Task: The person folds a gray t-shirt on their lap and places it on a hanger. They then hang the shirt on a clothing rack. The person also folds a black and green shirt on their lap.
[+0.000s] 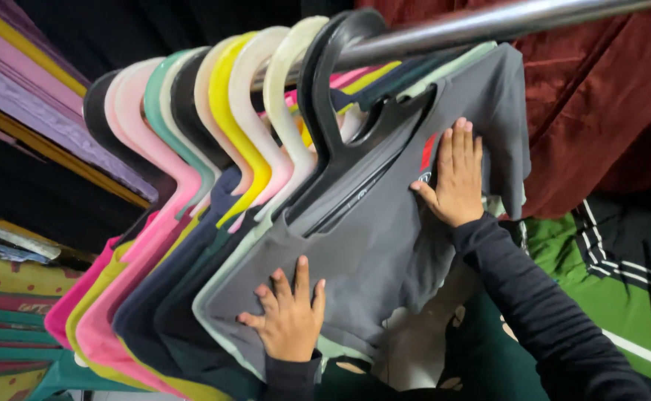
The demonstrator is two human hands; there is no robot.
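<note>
A grey T-shirt (370, 245) hangs on a black plastic hanger (333, 134) from a metal rail (489, 22), at the front of a row of shirts. My left hand (288, 315) lies flat against its lower sleeve edge, fingers spread. My right hand (455, 174) presses flat on the shirt's upper chest beside a small red and white emblem (427, 160). Both arms wear dark sleeves. Neither hand grips anything.
Behind the grey shirt hang several shirts in navy (162, 297), pink (95, 327), yellow and pale green on white, yellow, pink, teal and black hangers. A dark red cloth (593, 96) and green striped garment (622, 289) lie right. Folded fabrics (6, 297) are stacked left.
</note>
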